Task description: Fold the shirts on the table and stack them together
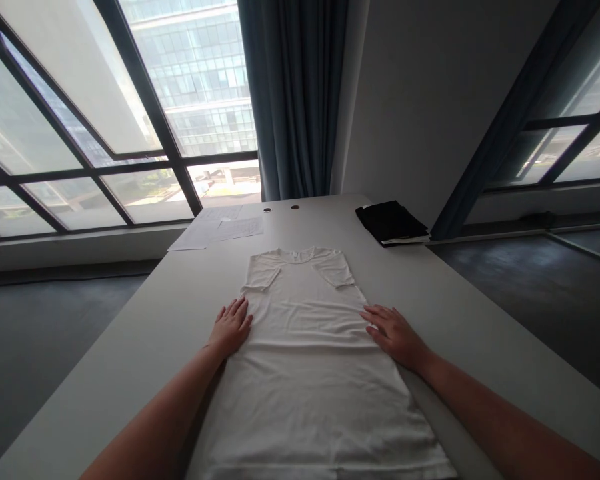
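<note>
A white short-sleeved T-shirt (310,387) lies spread on the white table, its neckline at the far end and its hem near me. Both sleeves rest inward over the chest area, and soft wrinkles cross the body. At the shirt's left edge, just below the sleeve, my left hand (231,327) lies flat with fingers stretched out. My right hand (393,333) rests on the opposite edge, its fingers extended and the fingertips touching the fabric. Neither hand grips anything.
Paper sheets (220,227) lie at the table's far left. A black folder (393,222) with white pages sits at the far right. Two round fittings (295,207) are set near the back edge of the table (145,347). Behind stand a blue curtain (300,100) and windows.
</note>
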Motion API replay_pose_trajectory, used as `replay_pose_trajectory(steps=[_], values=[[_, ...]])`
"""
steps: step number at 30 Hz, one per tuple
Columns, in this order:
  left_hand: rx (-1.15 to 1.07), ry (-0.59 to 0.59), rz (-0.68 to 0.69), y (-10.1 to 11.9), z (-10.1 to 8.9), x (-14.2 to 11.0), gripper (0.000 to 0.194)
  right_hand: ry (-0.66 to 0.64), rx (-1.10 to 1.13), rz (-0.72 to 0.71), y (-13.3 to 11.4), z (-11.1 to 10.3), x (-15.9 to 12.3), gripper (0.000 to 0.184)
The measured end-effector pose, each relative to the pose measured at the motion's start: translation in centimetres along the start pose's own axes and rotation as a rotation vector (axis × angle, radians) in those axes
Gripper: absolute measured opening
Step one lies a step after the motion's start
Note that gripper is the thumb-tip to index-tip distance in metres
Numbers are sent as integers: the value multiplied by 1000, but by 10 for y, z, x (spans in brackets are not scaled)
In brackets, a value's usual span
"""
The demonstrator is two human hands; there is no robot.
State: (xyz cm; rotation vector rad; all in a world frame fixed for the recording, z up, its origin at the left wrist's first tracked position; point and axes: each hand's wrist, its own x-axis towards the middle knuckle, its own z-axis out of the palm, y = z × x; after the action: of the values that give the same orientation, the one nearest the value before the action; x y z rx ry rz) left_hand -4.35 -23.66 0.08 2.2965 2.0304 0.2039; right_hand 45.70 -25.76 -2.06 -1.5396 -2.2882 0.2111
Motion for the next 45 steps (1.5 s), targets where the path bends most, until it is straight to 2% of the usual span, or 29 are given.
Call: replay_pose_trajectory(steps=[2,5,7,10,12,18,25,30,33,36,37,40,43,45], values=[[-22,74,-1,0,0,11,60,86,67,-31,9,2,15,52],[3,118,-5,15,-11,52,61,109,90,-77,17,4,67,54],[52,62,-1,33,-19,89,63,15,21,-69,17,3,114,57],[75,-89,-92,56,-22,138,69,-177,-150,158,11,5,178,60],[81,-135,-130,64,-16,157,72,-227,-180,234,10,10,204,62],[48,-95,-169,53,8,167,79,-241,-199,314,22,31,224,71],[33,-96,-196,47,2,183,79,-247,-206,323,29,30,245,74],[46,-64,-189,50,-1,188,76,-182,-194,290,27,29,246,70],[50,45,-176,54,-6,179,70,-40,-166,249,22,24,237,65],[60,140,-117,59,-10,145,65,105,-134,185,16,17,208,63],[63,135,-81,60,-10,127,64,105,-125,149,14,14,192,63],[78,58,63,63,-2,56,67,-12,-107,-29,6,6,129,58],[96,-19,91,63,7,-18,65,-39,-125,-142,-10,0,56,53],[105,-37,106,64,10,-56,63,-60,-129,-177,-27,0,12,53]])
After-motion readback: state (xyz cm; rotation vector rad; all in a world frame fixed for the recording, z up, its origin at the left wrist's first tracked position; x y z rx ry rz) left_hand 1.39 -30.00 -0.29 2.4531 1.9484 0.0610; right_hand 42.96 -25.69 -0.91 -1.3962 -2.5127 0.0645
